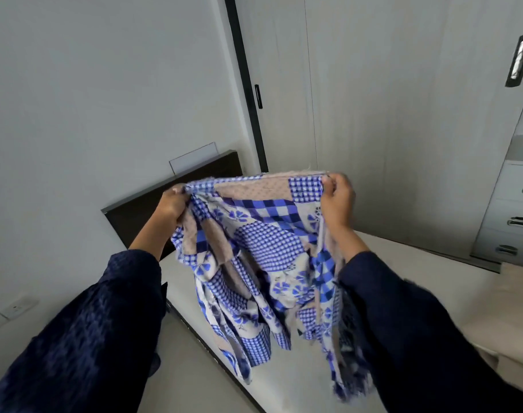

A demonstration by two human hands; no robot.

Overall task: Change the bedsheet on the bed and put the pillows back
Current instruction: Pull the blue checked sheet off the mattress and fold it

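- Left hand [172, 204], left of centre: fingers curled tight round a bunched corner of the bedsheet [254, 248].
- Right hand [337, 204], right of centre: thumb and bent fingers pinching the other end of the same top edge.
- Bedsheet, blue-and-white checks with blue flowers and beige patches: stretched between both hands at mid-frame, top edge roughly level, the rest hanging in loose folds toward the lower centre. Lowest ends touching the mattress or not: unclear.
- Bed [403, 278], lower centre to lower right: pale bare mattress, under and behind the hanging cloth.
- Dark headboard [129, 219], just behind the left hand, against the pale wall.
- Dark blue sleeves [90, 323], rising from both lower corners, covering the forearms up to the wrists.
- Wardrobe [373, 99], upper right, with a dark handle [521, 59] near the top right corner.
- Drawers [516, 204] with metal pulls, at the right edge.
- Wall socket [16, 308], low at the left edge.
- Beige cloth [510, 293] on the bed at the right edge: pillow or folded cover, cannot tell.
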